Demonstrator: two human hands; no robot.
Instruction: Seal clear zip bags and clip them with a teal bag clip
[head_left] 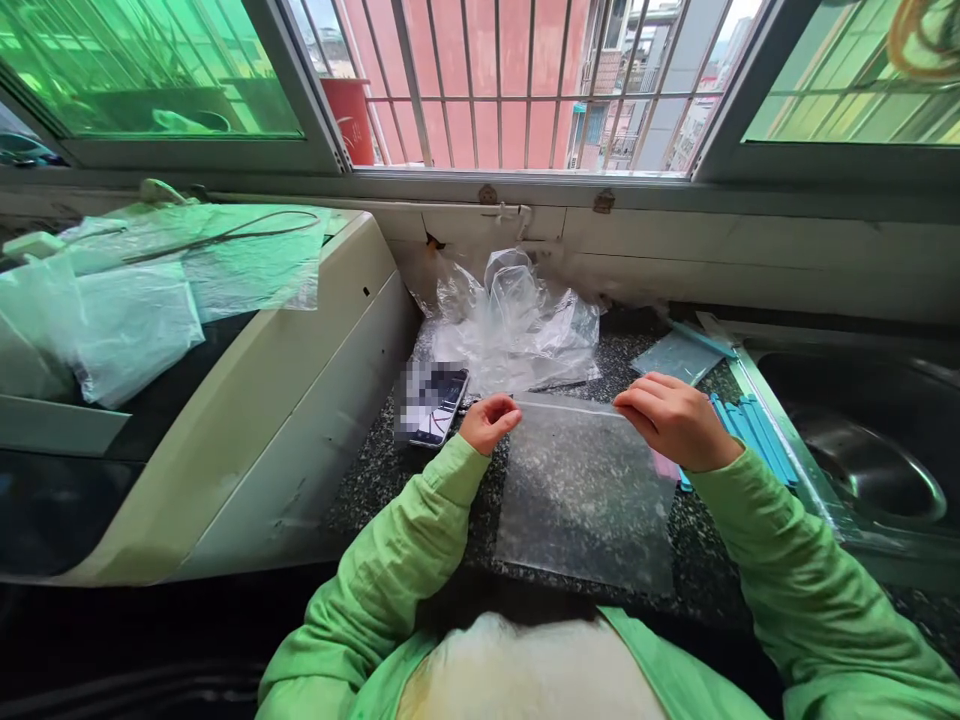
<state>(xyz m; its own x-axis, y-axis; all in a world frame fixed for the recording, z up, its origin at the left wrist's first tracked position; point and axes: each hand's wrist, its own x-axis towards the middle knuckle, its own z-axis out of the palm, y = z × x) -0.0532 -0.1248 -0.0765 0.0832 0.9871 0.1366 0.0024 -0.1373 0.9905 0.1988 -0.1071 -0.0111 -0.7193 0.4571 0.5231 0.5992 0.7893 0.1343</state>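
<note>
A: Where does the clear plastic bag [585, 500] lie from each grip?

B: It lies flat on the speckled table [390, 470], and both hands hold its far edge. The left hand [489, 422] is closed in a pinch on the far left corner; the right hand [675, 420] is curled shut over the far right corner. From either grip the bag runs back toward the person's body.

A: And its long axis?

B: The held edge runs left to right between the two grips, nearly level and pulled fairly straight. The sheet looks close to square, so I cannot say which side is longer. Neither hand is nearer; both are touching it.

A: How does the bag look?

B: Thin, see-through and slightly cloudy, with the table's speckle showing through. It looks empty and lies smooth, its near edge just before the green sleeves.

A: What lies around the grips?

B: Beyond them, a crumpled heap of clear plastic [517, 320]. Just left of the left grip, a phone [441, 405]. Just right of the right grip, a bunch of blue strips [757, 432], with a steel sink [862, 450] farther right.
</note>
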